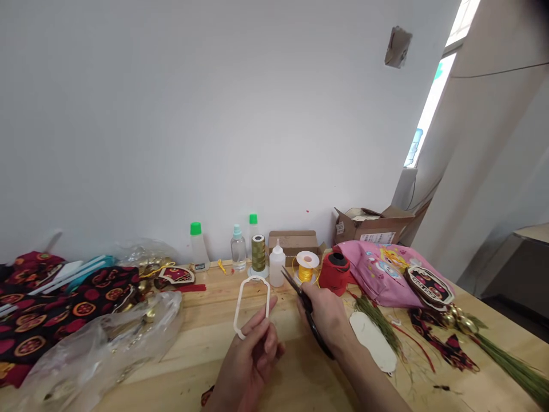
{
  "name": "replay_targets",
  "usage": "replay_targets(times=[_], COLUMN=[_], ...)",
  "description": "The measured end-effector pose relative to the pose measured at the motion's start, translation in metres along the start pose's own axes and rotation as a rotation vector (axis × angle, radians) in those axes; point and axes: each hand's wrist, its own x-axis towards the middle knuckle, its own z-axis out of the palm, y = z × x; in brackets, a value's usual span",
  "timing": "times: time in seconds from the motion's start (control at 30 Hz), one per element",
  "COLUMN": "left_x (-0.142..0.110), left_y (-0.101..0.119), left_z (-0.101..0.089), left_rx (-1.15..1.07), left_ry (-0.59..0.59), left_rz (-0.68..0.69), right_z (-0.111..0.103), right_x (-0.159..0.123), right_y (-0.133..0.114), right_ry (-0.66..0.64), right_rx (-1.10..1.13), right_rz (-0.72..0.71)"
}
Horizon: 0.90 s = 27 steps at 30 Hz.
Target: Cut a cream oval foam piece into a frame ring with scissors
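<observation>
With my left hand (249, 360) pinching the white frame (252, 306) upright over the middle of the tabletop (201, 355) and my right hand (326, 315) clenched around the scissors (302, 300), whose blades point toward it, I judge a careless snip could nick my fingers or crack the thin frame.

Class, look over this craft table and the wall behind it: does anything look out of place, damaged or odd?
A grey patch hangs crookedly high on the wall, peeling at one edge. On the table, nothing looks spilled; the bottles stand upright.
</observation>
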Motion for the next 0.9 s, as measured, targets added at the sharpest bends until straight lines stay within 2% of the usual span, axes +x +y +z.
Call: replay_targets(times=[0.13,0.27,0.33,0.43,0.5,0.57,0.67,0.77,0.9], left_x=[-0.002,-0.003,-0.003,-0.003,-0.003,-0.003,-0.004,-0.005,-0.001], left_y=[0.007,0.009,0.01,0.008,0.007,0.005,0.005,0.007,0.01], left_z=[0.0,0.0,0.001,0.003,0.005,0.005,0.006,0.005,0.001], left_rx=[-0.062,-0.074,-0.059,0.01,0.07,0.103,0.089,0.082,0.123], left_ry=[-0.04,-0.035,-0.021,-0.012,-0.039,-0.082,-0.124,-0.141,-0.103], left_rz=[-0.024,-0.031,-0.045,-0.096,-0.151,-0.214,-0.293,-0.326,-0.268], right_z=[0.001,0.004,0.005,0.005,0.004,0.003,0.004,0.004,0.003], right_x=[-0.006,-0.01,-0.01,-0.01,-0.01,-0.011,-0.011,-0.01,-0.01], right_y=[0.003,0.004,0.002,-0.007,-0.014,-0.018,-0.019,-0.015,-0.012], right_ry=[-0.051,0.022,0.088,0.134,0.109,0.056,0.007,0.015,0.086], right_rx=[0.037,0.172,0.345,0.78,1.051,1.215,1.32,1.374,1.364], right_rz=[-0.036,0.011,0.029,0.047,0.072,0.095,0.137,0.193,0.232])
